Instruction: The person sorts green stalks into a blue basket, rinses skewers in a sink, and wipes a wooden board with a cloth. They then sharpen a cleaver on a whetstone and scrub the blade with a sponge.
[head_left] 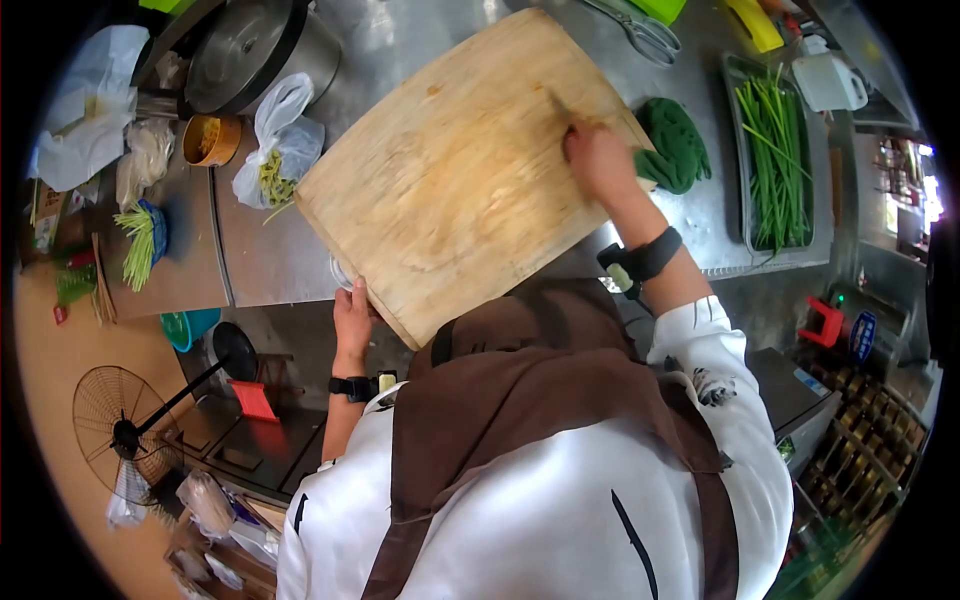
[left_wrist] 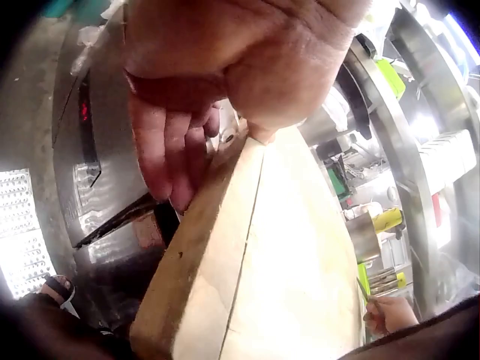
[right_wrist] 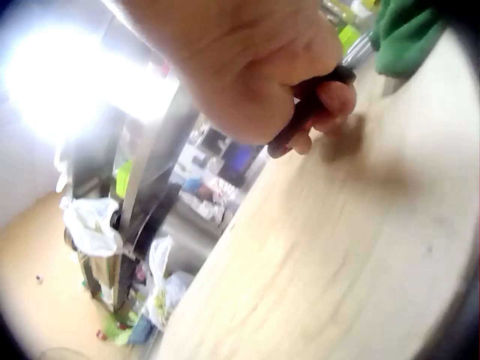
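Observation:
A large, worn wooden cutting board (head_left: 450, 180) lies askew, its near corner jutting past the table's front edge. My left hand (head_left: 351, 322) grips the board's left edge; the left wrist view shows the thumb on top and the fingers (left_wrist: 176, 154) down along the thick side. Over the right part of the board, my right hand (head_left: 603, 165) holds a knife by its dark handle (right_wrist: 304, 116), fingers curled round it. The blade is seen only as a thin dark streak in the head view. A green cloth (head_left: 675, 145) lies by the board's right edge, close to this hand.
Scissors (head_left: 655, 38) lie beyond the board. At right is a metal tray (head_left: 740, 170) of long green stalks. A lidded pot (head_left: 325, 55), a plastic bag (head_left: 280, 110) of cut vegetables and a small round container (head_left: 228, 142) stand at left. A fan (head_left: 122, 420) stands on the floor.

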